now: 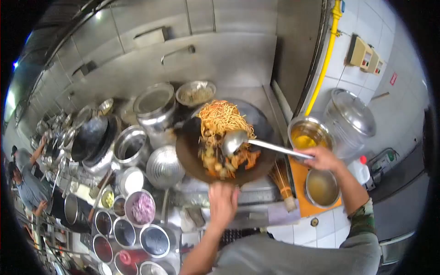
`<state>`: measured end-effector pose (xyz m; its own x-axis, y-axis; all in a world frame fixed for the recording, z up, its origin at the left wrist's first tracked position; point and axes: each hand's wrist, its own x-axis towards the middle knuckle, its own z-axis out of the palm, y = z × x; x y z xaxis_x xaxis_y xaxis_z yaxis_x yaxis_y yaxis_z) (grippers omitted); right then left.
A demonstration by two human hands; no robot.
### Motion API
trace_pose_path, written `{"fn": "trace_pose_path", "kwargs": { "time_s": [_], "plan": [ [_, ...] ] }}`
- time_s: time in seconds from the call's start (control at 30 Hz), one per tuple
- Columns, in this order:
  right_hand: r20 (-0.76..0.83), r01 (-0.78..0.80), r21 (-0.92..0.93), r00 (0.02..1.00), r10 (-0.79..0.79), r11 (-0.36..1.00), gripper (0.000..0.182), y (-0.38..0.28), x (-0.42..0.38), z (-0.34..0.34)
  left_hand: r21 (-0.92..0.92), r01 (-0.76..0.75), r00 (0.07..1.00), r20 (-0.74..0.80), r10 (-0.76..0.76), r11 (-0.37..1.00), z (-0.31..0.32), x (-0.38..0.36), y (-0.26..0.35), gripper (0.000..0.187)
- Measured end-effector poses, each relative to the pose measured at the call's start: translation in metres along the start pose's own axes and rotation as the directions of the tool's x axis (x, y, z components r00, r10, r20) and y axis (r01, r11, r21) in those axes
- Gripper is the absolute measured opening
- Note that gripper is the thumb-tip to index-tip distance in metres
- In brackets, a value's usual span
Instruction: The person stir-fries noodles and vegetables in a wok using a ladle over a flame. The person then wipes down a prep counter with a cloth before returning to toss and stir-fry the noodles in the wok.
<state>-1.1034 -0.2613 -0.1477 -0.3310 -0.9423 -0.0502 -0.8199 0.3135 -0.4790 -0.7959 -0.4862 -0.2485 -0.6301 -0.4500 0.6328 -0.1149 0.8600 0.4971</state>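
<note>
A dark wok (pixel 190 153) holds noodles (pixel 222 118) toward its far side and browned pieces of food (pixel 224 165) toward its near side. My left hand (pixel 223 204) is closed on the near rim of the wok. My right hand (pixel 319 159) grips the handle end of a steel ladle (pixel 234 141), whose bowl rests among the food in the wok. Just beyond my right hand is a steel bowl of yellow liquid (pixel 305 137).
Left of the wok are a perforated strainer (pixel 165 166), steel pots (pixel 132 145) and a bowl of chopped onion (pixel 140 208). A bamboo brush (pixel 282 183) and a steel bowl (pixel 321 188) lie right. Two people (pixel 32 188) stand far left.
</note>
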Motion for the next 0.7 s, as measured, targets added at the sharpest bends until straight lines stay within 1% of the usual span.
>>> {"fn": "trace_pose_path", "kwargs": {
  "time_s": [0.03,0.07,0.1,0.17,0.2,0.23,0.3,0.33,0.37,0.4,0.43,0.47,0.5,0.53,0.57,0.6,0.67,0.7],
  "plan": [
    [0.081,-0.088,0.093,0.993,0.081,0.992,0.056,0.003,0.0,-0.009,0.017,0.03,0.999,0.013,-0.031,0.999,0.006,0.017,-0.012,0.018],
    [0.181,-0.196,0.274,0.972,0.15,0.941,0.055,0.012,-0.001,-0.014,0.002,0.041,0.999,0.018,-0.041,0.999,0.013,0.027,-0.018,0.017],
    [0.185,-0.197,0.264,0.971,0.151,0.944,0.055,0.011,-0.005,-0.017,-0.003,0.047,0.999,0.011,-0.047,0.999,0.012,0.021,-0.013,0.017],
    [0.283,-0.149,0.196,0.955,0.089,0.969,0.054,0.007,0.002,-0.034,0.004,0.036,0.999,0.014,-0.036,0.999,0.007,0.028,-0.006,0.014],
    [0.384,-0.333,0.058,0.878,0.287,0.941,0.054,-0.023,0.009,-0.044,-0.008,0.022,0.999,-0.024,-0.022,1.0,0.004,0.031,0.006,0.013],
    [0.398,-0.352,0.073,0.868,0.296,0.933,0.054,-0.03,0.02,-0.037,-0.012,0.028,1.0,0.004,-0.028,1.0,0.006,0.032,0.005,0.013],
    [0.377,-0.487,0.223,0.842,0.386,0.845,0.056,-0.025,0.034,-0.014,0.013,0.044,0.999,-0.006,-0.044,0.999,0.024,0.035,0.0,0.014],
    [0.203,-0.242,0.162,0.957,0.208,0.957,0.057,-0.006,0.044,0.007,0.015,0.024,1.0,-0.005,-0.024,1.0,0.044,0.023,-0.02,0.016],
    [0.039,0.014,0.049,0.999,-0.016,0.999,0.058,0.007,0.052,0.024,0.01,0.016,1.0,-0.007,-0.016,1.0,0.045,0.01,-0.026,0.016],
    [-0.005,-0.031,-0.065,1.0,0.031,0.997,0.061,-0.015,0.05,0.025,0.05,0.041,0.998,0.046,-0.044,0.998,0.045,-0.006,-0.031,0.016],
    [-0.015,-0.029,-0.069,0.999,0.028,0.997,0.061,-0.014,0.043,0.028,0.093,0.067,0.993,0.096,-0.075,0.993,0.044,-0.017,-0.034,0.017],
    [-0.101,0.01,-0.19,0.994,-0.03,0.982,0.06,-0.008,0.034,0.032,0.095,0.063,0.993,0.093,-0.071,0.994,0.035,-0.023,-0.024,0.017],
    [-0.182,0.036,-0.305,0.979,-0.096,0.952,0.059,-0.001,0.03,0.034,0.059,0.015,0.998,0.052,-0.018,0.998,0.015,-0.026,-0.008,0.017],
    [-0.122,0.071,-0.099,0.989,-0.083,0.993,0.059,-0.001,0.016,0.009,0.021,-0.023,1.0,0.011,0.023,1.0,0.007,-0.025,-0.006,0.017],
    [-0.078,0.002,-0.031,0.997,-0.004,1.0,0.058,-0.001,0.008,-0.007,0.014,0.014,1.0,0.026,-0.015,1.0,0.008,-0.019,-0.008,0.017],
    [-0.03,-0.073,0.031,0.997,0.074,0.997,0.057,-0.004,0.0,-0.021,0.021,0.033,0.998,0.05,-0.034,0.999,0.009,0.003,-0.016,0.017],
    [0.139,-0.297,-0.025,0.944,0.298,0.954,0.054,-0.024,-0.006,-0.066,0.036,0.037,0.999,0.032,-0.038,0.999,0.02,0.024,-0.027,0.017],
    [0.132,-0.283,-0.032,0.95,0.284,0.959,0.054,-0.019,-0.009,-0.078,0.034,0.037,0.999,0.031,-0.038,0.999,0.027,0.031,-0.032,0.017]
  ]
}}
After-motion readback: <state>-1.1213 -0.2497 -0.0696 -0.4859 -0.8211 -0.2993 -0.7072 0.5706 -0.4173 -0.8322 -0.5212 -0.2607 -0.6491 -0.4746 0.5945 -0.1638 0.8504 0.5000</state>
